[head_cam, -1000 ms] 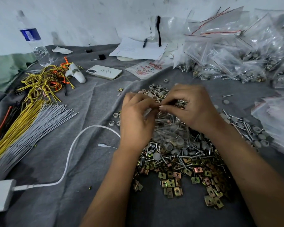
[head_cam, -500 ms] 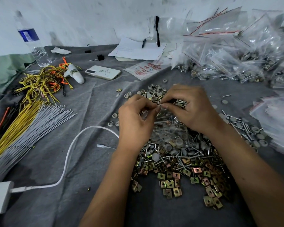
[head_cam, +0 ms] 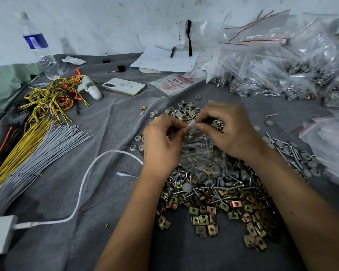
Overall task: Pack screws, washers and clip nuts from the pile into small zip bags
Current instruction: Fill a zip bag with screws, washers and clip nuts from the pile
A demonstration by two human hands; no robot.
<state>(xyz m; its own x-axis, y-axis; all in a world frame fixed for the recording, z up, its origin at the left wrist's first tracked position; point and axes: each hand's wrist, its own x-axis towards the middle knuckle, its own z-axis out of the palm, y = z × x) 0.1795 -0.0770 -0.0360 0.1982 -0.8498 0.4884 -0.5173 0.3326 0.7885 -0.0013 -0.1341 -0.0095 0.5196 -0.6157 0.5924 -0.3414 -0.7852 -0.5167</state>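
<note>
A small clear zip bag [head_cam: 196,151] with screws and grey washers inside hangs over the pile. My left hand [head_cam: 162,141] and my right hand [head_cam: 229,130] both pinch its top edge, fingertips almost meeting. Below lies the pile: silver screws [head_cam: 207,184] mixed with grey washers [head_cam: 186,111], and brass-coloured clip nuts [head_cam: 204,218] nearest me. More screws and washers [head_cam: 294,155] are spread to the right.
Filled zip bags [head_cam: 278,75] are heaped at the back right, empty bags [head_cam: 329,139] at the right edge. A phone [head_cam: 124,86], water bottle [head_cam: 40,49], papers [head_cam: 164,59], yellow and grey cable ties [head_cam: 35,141] and a white charger cable [head_cam: 82,188] lie on the grey cloth.
Both hands stay pinched on the bag's top edge; they have shifted only slightly, and the bag still hangs over the pile.
</note>
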